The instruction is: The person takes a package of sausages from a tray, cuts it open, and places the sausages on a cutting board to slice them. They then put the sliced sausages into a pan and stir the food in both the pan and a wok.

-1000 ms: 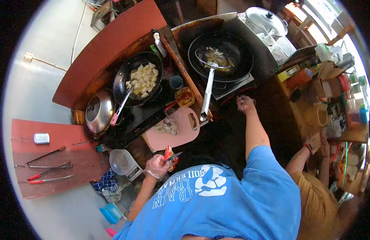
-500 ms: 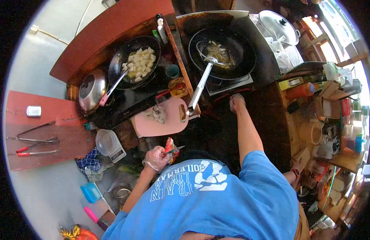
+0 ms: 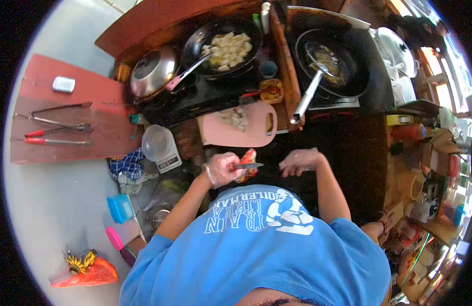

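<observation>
My left hand [image 3: 223,169], in a clear plastic glove, is closed around a small knife [image 3: 252,166] in front of my blue shirt. Its blade points right, across a red, white and yellow packet [image 3: 249,157] at the same hand. My right hand [image 3: 299,162], also gloved, hangs to the right of the blade tip, fingers loosely bent and apart, with nothing seen in them. Just beyond my left hand, a pink cutting board [image 3: 238,133] bears pale, whitish pieces [image 3: 239,118].
Pale chunks [image 3: 230,50] cook in the left wok [image 3: 195,43]; a strainer [image 3: 311,94] rests in the right wok [image 3: 355,66]. A kitchen scale [image 3: 168,162] with a plastic bowl stands left, near tongs [image 3: 60,122]. Another person's arm [image 3: 373,229] shows at lower right.
My right hand has come back from the front of the right stove toward my left hand. The left hand keeps the knife and packet. The view has shifted, so the woks appear farther right.
</observation>
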Demonstrator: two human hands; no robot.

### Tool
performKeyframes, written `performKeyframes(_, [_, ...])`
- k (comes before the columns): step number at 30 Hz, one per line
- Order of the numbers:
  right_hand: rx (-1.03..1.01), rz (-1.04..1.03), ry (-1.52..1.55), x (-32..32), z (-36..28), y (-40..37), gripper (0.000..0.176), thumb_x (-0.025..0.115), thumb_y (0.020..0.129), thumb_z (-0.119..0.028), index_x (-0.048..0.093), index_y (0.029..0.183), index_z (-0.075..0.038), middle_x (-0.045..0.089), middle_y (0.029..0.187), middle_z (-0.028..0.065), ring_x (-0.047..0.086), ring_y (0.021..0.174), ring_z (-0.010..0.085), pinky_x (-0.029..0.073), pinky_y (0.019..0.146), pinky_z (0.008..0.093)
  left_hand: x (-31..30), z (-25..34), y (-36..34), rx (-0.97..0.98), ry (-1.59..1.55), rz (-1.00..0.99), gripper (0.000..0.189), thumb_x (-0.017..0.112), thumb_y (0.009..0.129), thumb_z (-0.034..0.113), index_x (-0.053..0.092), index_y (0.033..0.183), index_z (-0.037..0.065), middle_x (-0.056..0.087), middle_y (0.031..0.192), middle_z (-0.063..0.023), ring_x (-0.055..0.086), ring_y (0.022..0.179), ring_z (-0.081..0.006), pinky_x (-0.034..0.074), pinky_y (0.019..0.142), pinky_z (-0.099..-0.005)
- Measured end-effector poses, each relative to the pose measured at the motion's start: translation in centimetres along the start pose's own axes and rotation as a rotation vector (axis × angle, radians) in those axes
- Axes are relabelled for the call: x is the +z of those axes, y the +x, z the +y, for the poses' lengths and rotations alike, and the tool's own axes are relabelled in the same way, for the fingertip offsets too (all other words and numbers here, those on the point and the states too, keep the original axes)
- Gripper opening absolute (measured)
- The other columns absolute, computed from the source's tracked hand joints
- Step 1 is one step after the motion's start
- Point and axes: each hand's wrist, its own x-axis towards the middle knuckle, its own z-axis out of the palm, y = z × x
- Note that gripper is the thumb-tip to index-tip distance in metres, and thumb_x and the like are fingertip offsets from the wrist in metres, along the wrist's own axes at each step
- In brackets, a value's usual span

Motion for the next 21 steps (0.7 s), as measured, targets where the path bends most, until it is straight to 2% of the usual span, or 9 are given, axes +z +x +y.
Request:
performKeyframes(2, [-0.242, 0.079, -0.495, 4.5, -5.6, 1.9, 0.064, 0.072, 0.077, -0.059, 0.067, 0.104, -0.001, 0.070, 0.089, 0.0126, 0.064, 0.078, 0.0230, 0.053, 0.068, 0.0359, -1.6, 0.4, 0.5, 0.044, -0.065, -0.034, 0.017, 0.074, 0.076, 0.018, 0.063, 0.078, 0.006, 0.062, 0.073, -0.0078, 0.059, 0.060, -0.0206, 0.049, 0.056, -0.0335])
performKeyframes(3, [-0.700, 0.310, -0.483, 7.0, -7.8, 1.2, 0.060, 0.074, 0.077, -0.054, 0.067, 0.104, -0.001, 0.070, 0.089, 0.0139, 0.066, 0.082, 0.0282, 0.053, 0.076, 0.0386, -2.1, 0.2, 0.6, 0.073, -0.074, -0.047, 0.016, 0.074, 0.077, 0.019, 0.064, 0.080, 0.006, 0.063, 0.075, -0.0070, 0.059, 0.062, -0.0174, 0.049, 0.056, -0.0309])
performKeyframes(5, [-0.919, 0.340, -0.209, 9.2, -9.3, 5.1, 0.051, 0.078, 0.078, -0.044, 0.067, 0.105, -0.002, 0.070, 0.091, 0.0112, 0.067, 0.083, 0.0256, 0.054, 0.079, 0.0369, -2.8, -0.4, 0.2, -0.054, -0.121, 0.056, 0.021, 0.078, 0.073, 0.020, 0.065, 0.083, 0.006, 0.060, 0.068, -0.0095, 0.058, 0.058, -0.0184, 0.048, 0.056, -0.0332])
performKeyframes(8, [-0.584, 0.287, 0.163, 11.5, -11.3, 7.1, 0.037, 0.078, 0.082, -0.022, 0.065, 0.111, -0.002, 0.070, 0.100, 0.0061, 0.066, 0.088, 0.0142, 0.055, 0.077, 0.0317, -4.2, -2.1, -0.5, -0.085, -0.141, 0.263, 0.025, 0.075, 0.084, 0.024, 0.064, 0.087, 0.002, 0.060, 0.068, -0.0001, 0.055, 0.063, -0.0072, 0.046, 0.054, -0.0271])
performKeyframes(11, [-0.661, 0.248, 0.381, 13.3, -12.0, 8.7, 0.031, 0.074, 0.084, -0.016, 0.065, 0.110, -0.001, 0.070, 0.099, 0.0068, 0.067, 0.087, 0.0157, 0.055, 0.076, 0.0308, -6.2, -3.9, -2.2, -0.368, -0.670, 0.298, 0.025, 0.074, 0.087, 0.027, 0.065, 0.091, 0.004, 0.054, 0.065, 0.0029, 0.049, 0.054, -0.0056, 0.039, 0.045, -0.0249])
performKeyframes(13, [-0.624, 0.232, 0.407, 14.2, -13.0, 9.0, 0.032, 0.074, 0.084, -0.016, 0.064, 0.111, -0.001, 0.070, 0.100, 0.0070, 0.067, 0.087, 0.0164, 0.056, 0.076, 0.0313, -7.6, -5.0, -3.3, -0.826, -1.145, 0.107, 0.024, 0.071, 0.089, 0.030, 0.065, 0.091, 0.007, 0.050, 0.062, 0.0053, 0.040, 0.045, -0.0028, 0.029, 0.039, -0.0224])
performKeyframes(17, [-0.483, 0.274, 0.439, 14.8, -14.6, 11.2, 0.038, 0.072, 0.085, -0.016, 0.059, 0.117, -0.001, 0.069, 0.103, 0.0086, 0.067, 0.088, 0.0183, 0.056, 0.075, 0.0349, -8.4, -7.1, -4.0, -0.739, -1.091, 0.117, 0.022, 0.073, 0.089, 0.028, 0.066, 0.085, 0.008, 0.049, 0.062, 0.0070, 0.035, 0.043, -0.0012, 0.022, 0.037, -0.0217])
performKeyframes(19, [-0.482, 0.268, 0.492, 15.2, -15.1, 12.1, 0.044, 0.073, 0.085, -0.017, 0.056, 0.122, 0.000, 0.069, 0.103, 0.0114, 0.067, 0.089, 0.0203, 0.057, 0.076, 0.0382, -8.9, -7.3, -3.9, -0.721, -1.040, 0.151, 0.022, 0.073, 0.088, 0.026, 0.066, 0.083, 0.006, 0.053, 0.060, 0.0008, 0.045, 0.043, -0.0095, 0.031, 0.039, -0.0273])
performKeyframes(21, [-0.318, 0.224, 0.946, 16.1, -17.7, 10.9, 0.045, 0.070, 0.087, -0.021, 0.055, 0.122, 0.001, 0.068, 0.102, 0.0134, 0.068, 0.092, 0.0236, 0.057, 0.080, 0.0404, -8.6, -7.1, -3.7, -0.162, -0.042, 0.586, 0.023, 0.076, 0.083, 0.025, 0.066, 0.084, 0.004, 0.059, 0.065, -0.0086, 0.056, 0.050, -0.0211, 0.042, 0.047, -0.0344])
